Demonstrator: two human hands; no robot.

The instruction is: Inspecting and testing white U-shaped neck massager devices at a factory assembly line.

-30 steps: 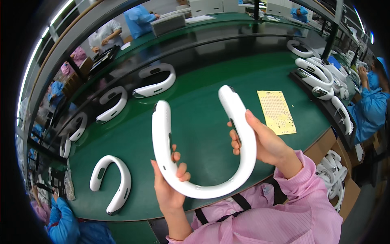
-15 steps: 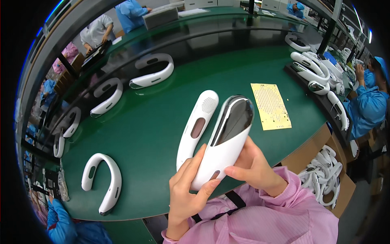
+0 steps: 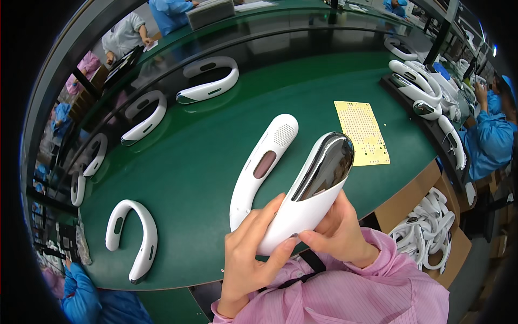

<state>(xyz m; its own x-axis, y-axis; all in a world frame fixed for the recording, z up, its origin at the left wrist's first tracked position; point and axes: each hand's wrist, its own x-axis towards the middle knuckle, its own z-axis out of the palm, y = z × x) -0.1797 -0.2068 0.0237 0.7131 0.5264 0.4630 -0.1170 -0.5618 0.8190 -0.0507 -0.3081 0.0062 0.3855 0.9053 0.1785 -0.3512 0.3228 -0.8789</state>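
Both my hands hold a white U-shaped neck device (image 3: 305, 218) over the green table's near edge. One arm of it ends in a glossy chrome cap, turned up toward me. Its other arm carries a dotted grille and a dark oval window, and points away over the table. My left hand (image 3: 249, 259) wraps the chrome-capped arm from the left, thumb on its upper face. From the right, my right hand (image 3: 340, 232) grips the same arm, its thumb tip close to the left one. The palms hide part of the device's bend.
Another white neck device (image 3: 145, 237) lies at the left, and several stand along the table's dark back strip (image 3: 253, 48). A yellow perforated sheet (image 3: 362, 132) lies right of centre. At the right are a loaded black rack (image 3: 423, 127), a cardboard box (image 3: 458, 254) of white parts, and a blue-clad co-worker (image 3: 491, 143).
The chrome-capped arm has tilted to the right, widening the gap to the grille arm. My thumbs now cover the small dark slot. The whole view has shifted slightly.
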